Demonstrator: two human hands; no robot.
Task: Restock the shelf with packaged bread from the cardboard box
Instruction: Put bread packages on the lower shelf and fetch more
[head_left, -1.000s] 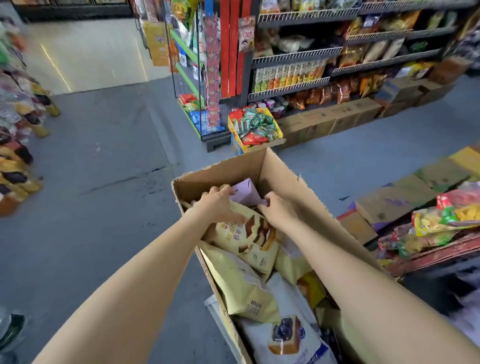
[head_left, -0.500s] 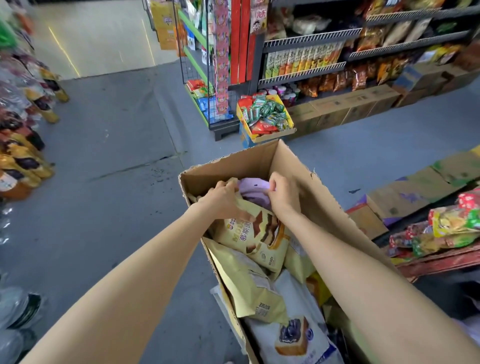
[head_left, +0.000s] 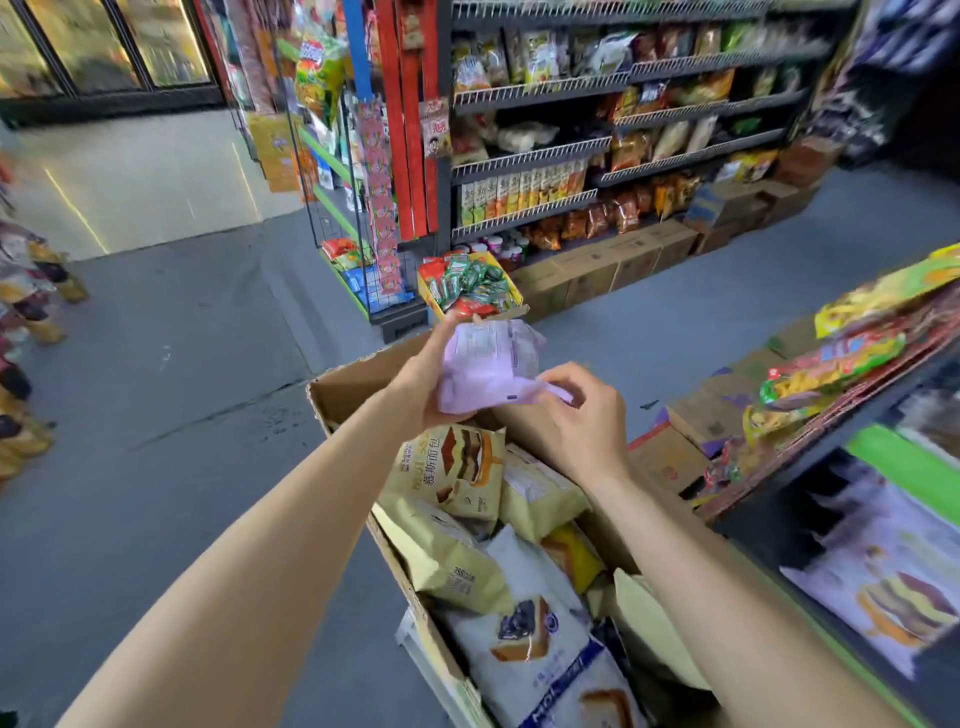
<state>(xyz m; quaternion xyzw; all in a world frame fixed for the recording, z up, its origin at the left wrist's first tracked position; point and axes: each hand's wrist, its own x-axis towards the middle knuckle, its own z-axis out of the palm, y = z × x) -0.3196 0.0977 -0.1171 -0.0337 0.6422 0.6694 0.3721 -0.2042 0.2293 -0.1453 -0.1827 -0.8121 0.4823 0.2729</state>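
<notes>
A purple bread packet (head_left: 491, 364) is up above the far end of the open cardboard box (head_left: 358, 389). My left hand (head_left: 423, 382) grips its left side, and my right hand (head_left: 584, 415) pinches its lower right corner. Inside the box lie several yellow bread packets (head_left: 457, 467) and white bread packets (head_left: 530, 618). The shelf (head_left: 810, 436) with a green edge runs along the right, and more purple-printed bread (head_left: 878, 587) lies on its lower level.
Grey floor lies left of the box. A tall snack rack (head_left: 545, 156) stands across the aisle with a yellow bin of sweets (head_left: 467, 286) and cardboard cartons (head_left: 613, 265) at its foot. Bottled goods (head_left: 31, 322) line the left edge. Snack bags (head_left: 841, 358) lie on the shelf's top.
Both hands have lifted the purple packet up out of the box's far end. The view has tilted upward, showing more of the racks.
</notes>
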